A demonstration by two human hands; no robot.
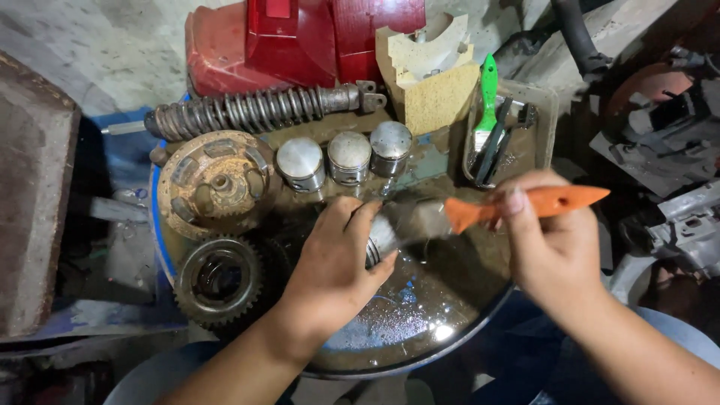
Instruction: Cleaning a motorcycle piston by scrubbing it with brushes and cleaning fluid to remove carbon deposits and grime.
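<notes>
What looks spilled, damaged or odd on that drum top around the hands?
The drum top is wet with a dark oily film pooled under the left hand. The clutch plate and coil spring look rusty. The three pistons stand upright in a row.

Three pistons [346,156] are set in a row on the drum top [420,315], behind the left hand [334,262], with a coil spring [255,111] laid behind them and two gears [217,225] placed to their left.

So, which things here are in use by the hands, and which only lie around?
In use:
left hand
metal part
right hand
orange brush

Lying about:
three pistons
spring
gear
green brush
round plate
</notes>
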